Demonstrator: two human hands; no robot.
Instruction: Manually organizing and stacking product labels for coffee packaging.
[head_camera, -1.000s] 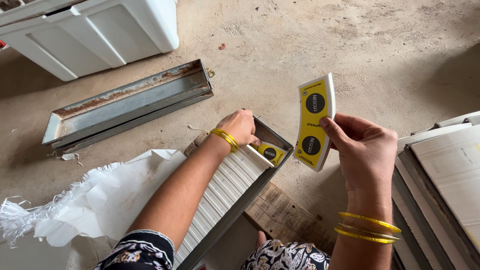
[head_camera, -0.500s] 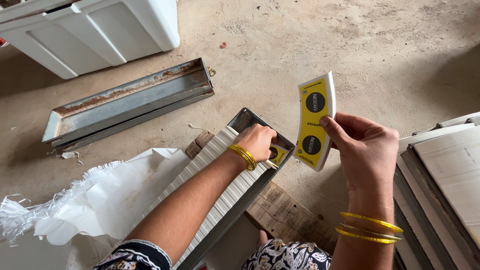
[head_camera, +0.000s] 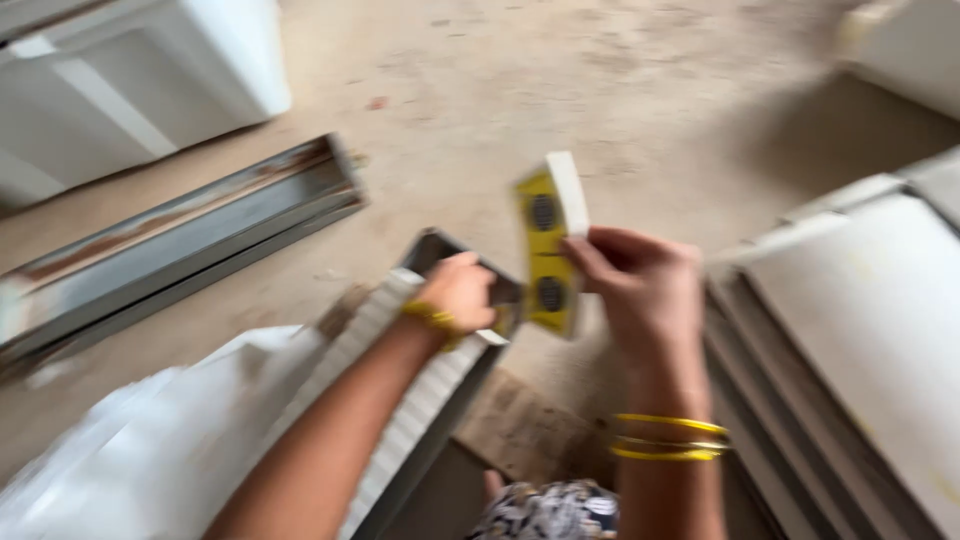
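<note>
The left forearm runs up from the lower left of the view, bare and stretched forward, a yellow bangle at the wrist; the left hand (head_camera: 460, 292) is curled with knuckles upward and fingers bent down and closed, their tips hidden from view; the right forearm rises upright from the bottom edge, several yellow bangles stacked around its wrist; the right hand (head_camera: 640, 300) is held higher than the left, back toward the camera, fingers (head_camera: 590, 262) and thumb drawn together in a pinch pointing left; both hands are blurred.

Yellow card stack (head_camera: 548, 245) bears dark round spots.
</note>
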